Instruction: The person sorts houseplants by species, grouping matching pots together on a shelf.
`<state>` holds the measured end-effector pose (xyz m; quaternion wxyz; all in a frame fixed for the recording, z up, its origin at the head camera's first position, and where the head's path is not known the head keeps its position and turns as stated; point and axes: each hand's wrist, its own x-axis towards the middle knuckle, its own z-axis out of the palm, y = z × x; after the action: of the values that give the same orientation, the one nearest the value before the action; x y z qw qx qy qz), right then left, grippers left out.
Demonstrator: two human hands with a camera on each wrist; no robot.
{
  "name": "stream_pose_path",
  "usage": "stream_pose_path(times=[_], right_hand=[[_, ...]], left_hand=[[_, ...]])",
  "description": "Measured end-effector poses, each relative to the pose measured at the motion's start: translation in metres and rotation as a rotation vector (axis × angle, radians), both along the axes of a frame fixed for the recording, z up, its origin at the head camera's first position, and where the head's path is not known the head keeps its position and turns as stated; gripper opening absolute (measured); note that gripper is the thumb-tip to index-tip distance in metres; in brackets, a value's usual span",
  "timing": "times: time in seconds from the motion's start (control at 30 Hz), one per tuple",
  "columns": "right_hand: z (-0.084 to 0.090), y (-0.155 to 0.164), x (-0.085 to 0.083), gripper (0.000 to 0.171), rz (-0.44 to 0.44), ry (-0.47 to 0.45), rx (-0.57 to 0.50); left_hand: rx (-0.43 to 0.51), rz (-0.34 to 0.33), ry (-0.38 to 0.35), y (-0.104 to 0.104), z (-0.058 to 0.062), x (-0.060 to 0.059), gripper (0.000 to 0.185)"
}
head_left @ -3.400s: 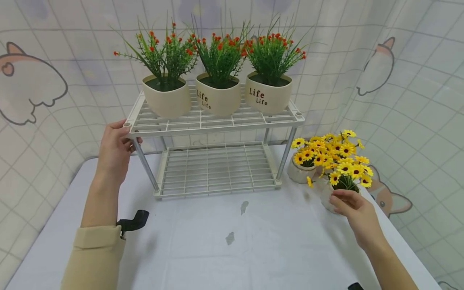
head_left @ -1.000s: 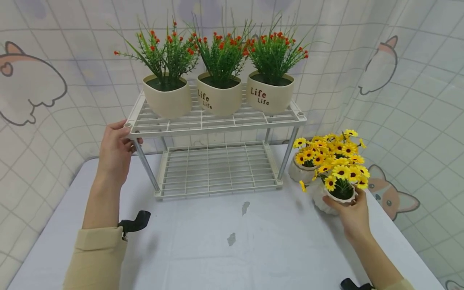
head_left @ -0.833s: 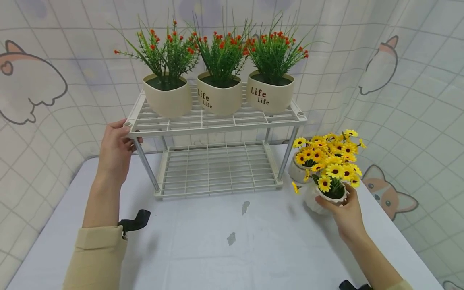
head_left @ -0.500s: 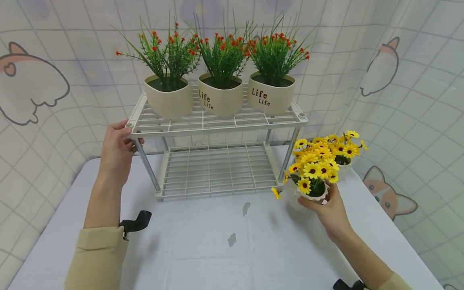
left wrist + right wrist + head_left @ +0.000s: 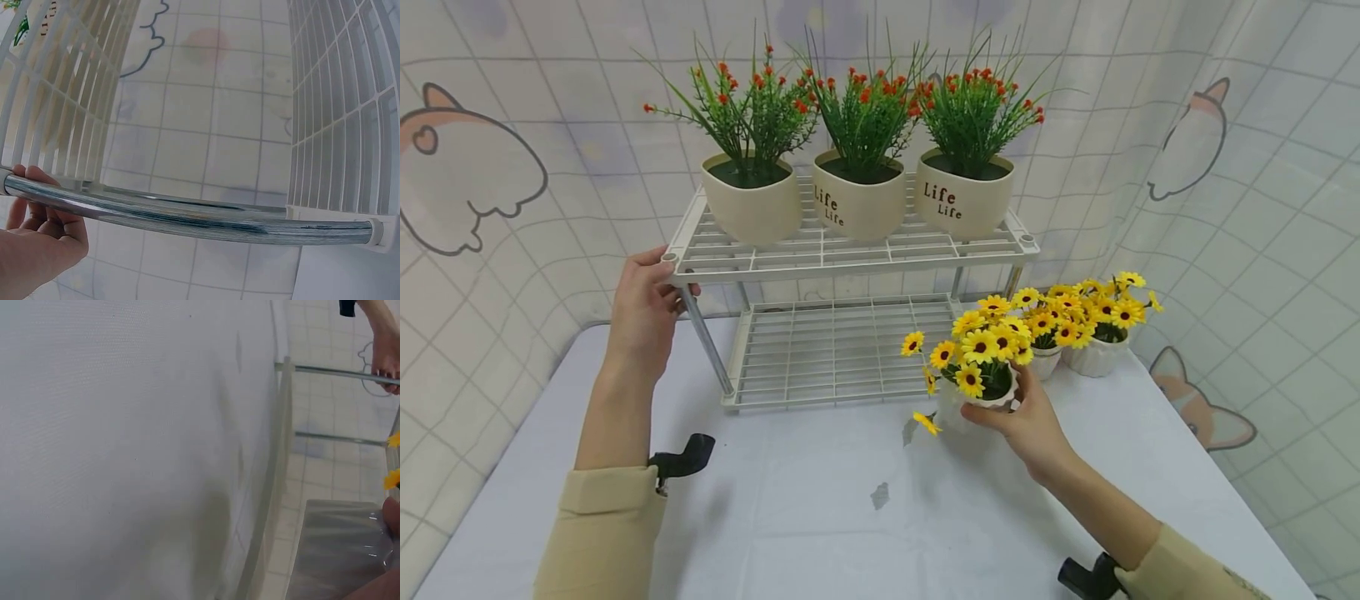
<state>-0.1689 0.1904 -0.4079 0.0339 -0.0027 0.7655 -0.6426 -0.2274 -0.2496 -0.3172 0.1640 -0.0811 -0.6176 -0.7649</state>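
Observation:
My left hand grips the upper left front corner of a white two-tier wire rack. In the left wrist view its fingers curl behind the metal post near the top. A small white pot of yellow daisy-like flowers is held by its side in my right hand, thumb on the near side. Pot and flowers overlap the rack's lower right front in the head view. The right wrist view shows the pot's smooth side and part of the hand at the lower right.
Three cream pots with red-flowered greenery line the top shelf. The lower shelf is bare wire where visible. Right of the rack stand two more white pots of yellow flowers. A white cloth covers the table; a printed curtain hangs behind.
My right hand came down onto the nearest pot of yellow flowers, took hold of it and carried it left, to before the rack's right half. My left hand stays at the rack's corner.

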Motion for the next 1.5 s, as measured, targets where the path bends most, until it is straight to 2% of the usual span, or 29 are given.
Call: stream_pose_path(times=[0.2,0.5,0.73,0.83,1.2,1.5], right_hand=[[-0.005,-0.020,-0.008,0.101,0.054,0.014,-0.010],[-0.013,-0.047,-0.023,0.097,0.053,-0.017,0.026],[-0.020,-0.066,-0.034,0.091,0.075,0.015,-0.008],[-0.024,-0.073,-0.039,0.092,0.069,0.029,-0.018],[-0.033,-0.097,-0.057,0.100,-0.005,0.040,0.050],[-0.040,-0.119,-0.054,0.080,-0.066,0.168,0.040]], left_hand=[[0.004,0.000,-0.003,-0.002,-0.001,0.001,0.027],[0.004,-0.009,0.005,-0.002,-0.001,-0.001,0.027],[-0.018,-0.007,0.013,-0.002,-0.001,-0.002,0.028],[-0.020,-0.007,0.009,-0.001,-0.001,-0.002,0.028],[-0.008,0.000,0.002,0.000,0.000,-0.003,0.028],[0.013,-0.012,0.002,-0.001,-0.001,-0.002,0.028]])
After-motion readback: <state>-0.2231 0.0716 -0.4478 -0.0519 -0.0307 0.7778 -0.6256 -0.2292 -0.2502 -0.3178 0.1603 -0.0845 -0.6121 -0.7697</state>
